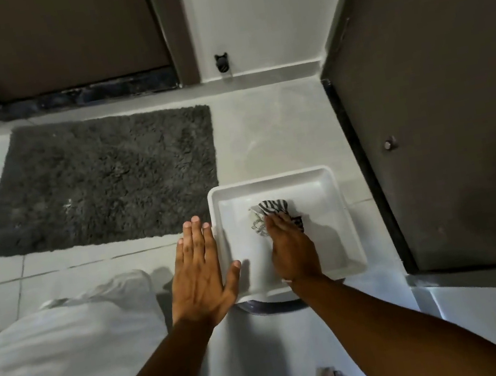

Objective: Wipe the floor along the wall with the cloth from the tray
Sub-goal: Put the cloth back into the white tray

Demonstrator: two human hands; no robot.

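A white square tray (271, 182) sits on the pale tiled floor in front of me. Inside it lies a crumpled striped black-and-white cloth (271, 208). My right hand (292, 249) reaches into the tray and its fingers lie over the near side of the cloth, hiding part of it. Whether the fingers are closed around the cloth is not visible. My left hand (200, 273) is flat and spread at the tray's left edge, thumb over the rim, holding nothing.
A dark grey shaggy mat (102, 178) lies left of the tray. A brown door (452, 90) stands close on the right, another doorway (54, 39) at the back left. The white wall (250, 8) with a skirting strip and a small black fitting (222, 62) faces me. My knee and bare foot are near.
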